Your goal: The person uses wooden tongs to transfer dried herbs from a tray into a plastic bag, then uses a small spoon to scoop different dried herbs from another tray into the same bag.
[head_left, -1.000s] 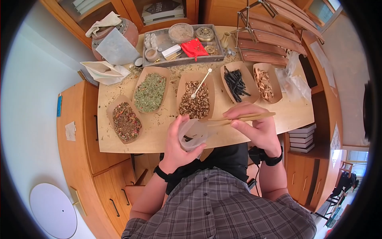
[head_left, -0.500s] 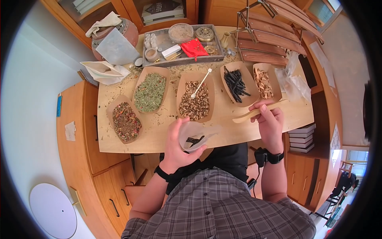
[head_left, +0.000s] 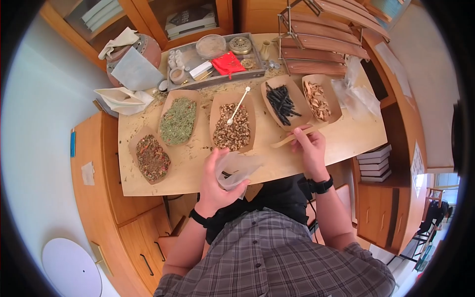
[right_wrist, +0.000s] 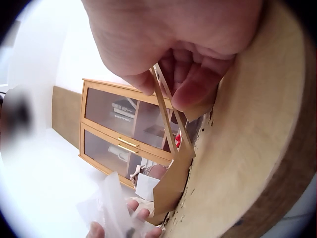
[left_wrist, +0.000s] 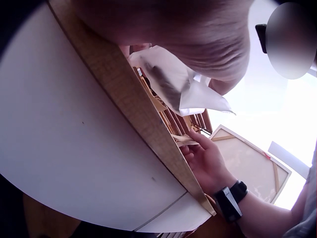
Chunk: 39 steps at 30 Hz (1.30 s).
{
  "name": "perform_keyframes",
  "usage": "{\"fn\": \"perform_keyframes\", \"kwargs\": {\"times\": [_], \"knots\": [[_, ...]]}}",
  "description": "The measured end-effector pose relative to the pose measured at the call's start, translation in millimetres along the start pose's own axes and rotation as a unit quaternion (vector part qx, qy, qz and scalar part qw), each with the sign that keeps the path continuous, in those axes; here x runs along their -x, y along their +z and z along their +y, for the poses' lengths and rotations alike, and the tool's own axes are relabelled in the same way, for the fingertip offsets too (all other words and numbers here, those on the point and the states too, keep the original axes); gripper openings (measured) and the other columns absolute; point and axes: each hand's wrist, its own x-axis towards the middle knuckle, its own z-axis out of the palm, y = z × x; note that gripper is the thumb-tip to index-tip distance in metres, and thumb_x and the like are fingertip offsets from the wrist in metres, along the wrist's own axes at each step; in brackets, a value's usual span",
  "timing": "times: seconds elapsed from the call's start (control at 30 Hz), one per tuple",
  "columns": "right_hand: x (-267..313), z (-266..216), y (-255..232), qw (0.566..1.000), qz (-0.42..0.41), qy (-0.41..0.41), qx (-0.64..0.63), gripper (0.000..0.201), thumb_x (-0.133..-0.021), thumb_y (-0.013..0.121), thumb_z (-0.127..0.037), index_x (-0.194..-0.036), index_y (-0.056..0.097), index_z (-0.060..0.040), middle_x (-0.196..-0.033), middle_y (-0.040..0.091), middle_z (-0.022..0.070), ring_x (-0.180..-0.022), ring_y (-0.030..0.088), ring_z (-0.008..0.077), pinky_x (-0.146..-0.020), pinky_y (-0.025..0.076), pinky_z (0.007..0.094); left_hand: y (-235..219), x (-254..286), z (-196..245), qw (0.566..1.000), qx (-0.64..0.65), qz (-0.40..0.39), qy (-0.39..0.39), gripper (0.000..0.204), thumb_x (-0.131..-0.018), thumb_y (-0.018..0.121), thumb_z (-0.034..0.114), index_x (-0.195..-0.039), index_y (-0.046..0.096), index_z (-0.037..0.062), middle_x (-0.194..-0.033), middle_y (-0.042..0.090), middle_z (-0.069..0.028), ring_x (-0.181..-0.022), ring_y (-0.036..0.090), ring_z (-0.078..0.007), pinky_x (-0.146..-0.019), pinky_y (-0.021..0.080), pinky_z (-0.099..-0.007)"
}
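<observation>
My left hand (head_left: 213,184) grips a translucent pouch (head_left: 241,171) by its sides, mouth up, near the table's front edge. Dark slivers (head_left: 226,174) show through its wall. In the right hand (head_left: 312,152) are slim wooden tweezers (head_left: 286,141), pinched between thumb and fingers. Their two prongs (right_wrist: 165,111) are slightly apart in the right wrist view, with nothing visible between the tips. This hand is just in front of a paper tray of black sticks (head_left: 283,105) and one of wood chips (head_left: 316,100).
More paper trays hold brown chopped pieces (head_left: 232,129) with a white spoon (head_left: 239,105), green herbs (head_left: 178,122) and a mixed dried blend (head_left: 153,157). Behind them stand a grey wooden tray (head_left: 198,83), a clay pot (head_left: 147,49) and a slatted rack (head_left: 321,47). Plastic bags (head_left: 358,99) lie right.
My right hand has drawn the tweezers away from the pouch mouth, rightward to the front of the black-stick tray. The left hand still holds the pouch. The head view has shifted slightly.
</observation>
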Motion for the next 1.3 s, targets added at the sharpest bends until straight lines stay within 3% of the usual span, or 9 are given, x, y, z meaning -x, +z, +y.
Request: {"fn": "perform_keyframes", "kwargs": {"times": [0.23,0.5,0.67,0.93,1.13,1.3], "knots": [[1,2,10,0.999,-0.007,-0.010,0.032,0.024,-0.109,0.079,-0.022,-0.116,0.074,0.0005,-0.102,0.082,0.0081,-0.079,0.069,0.0091,-0.068,0.057,0.0261,-1,4,-4,1.000,-0.005,-0.011,-0.011,0.117,-0.085,0.097,0.016,-0.174,0.022,0.0016,-0.157,0.055,-0.0250,-0.140,0.062,-0.0352,-0.115,0.053,-0.0483],[6,5,15,0.998,0.013,-0.021,0.065,0.030,-0.106,0.084,-0.026,-0.116,0.077,0.0018,-0.083,0.071,0.0013,-0.070,0.064,0.0073,-0.064,0.051,0.0244,2,3,1,0.999,0.033,0.005,-0.025,0.110,-0.088,0.095,0.017,-0.172,0.027,0.0003,-0.151,0.059,-0.0235,-0.136,0.065,-0.0345,-0.113,0.055,-0.0475],[7,4,18,0.997,0.014,-0.026,0.078,0.030,-0.105,0.084,-0.026,-0.115,0.077,0.0014,-0.083,0.070,-0.0003,-0.071,0.062,0.0057,-0.063,0.050,0.0237,1,1,7,0.999,0.033,0.013,-0.032,0.106,-0.088,0.095,0.018,-0.170,0.031,-0.0017,-0.148,0.062,-0.0228,-0.135,0.066,-0.0346,-0.113,0.055,-0.0471],[6,12,17,0.986,0.012,-0.075,0.148,0.034,-0.104,0.086,-0.031,-0.110,0.081,0.0019,-0.082,0.072,-0.0014,-0.070,0.061,0.0059,-0.063,0.049,0.0256,2,4,-1,0.994,0.059,0.014,-0.089,0.102,-0.090,0.094,0.024,-0.169,0.035,-0.0009,-0.149,0.061,-0.0182,-0.135,0.065,-0.0276,-0.114,0.054,-0.0430],[4,13,16,0.977,0.018,-0.085,0.193,0.042,-0.102,0.085,-0.038,-0.109,0.081,0.0037,-0.078,0.074,0.0032,-0.068,0.062,0.0083,-0.063,0.052,0.0287,0,2,1,0.992,0.084,0.002,-0.096,0.098,-0.092,0.091,0.029,-0.168,0.037,0.0001,-0.145,0.062,-0.0158,-0.131,0.066,-0.0257,-0.112,0.054,-0.0416],[5,11,15,0.967,0.018,-0.117,0.227,0.045,-0.102,0.083,-0.042,-0.108,0.081,0.0030,-0.080,0.078,0.0104,-0.067,0.070,0.0170,-0.065,0.057,0.0339,2,1,6,0.993,0.073,0.007,-0.092,0.093,-0.093,0.090,0.028,-0.168,0.040,0.0028,-0.137,0.061,-0.0112,-0.124,0.066,-0.0233,-0.108,0.055,-0.0393]]}}
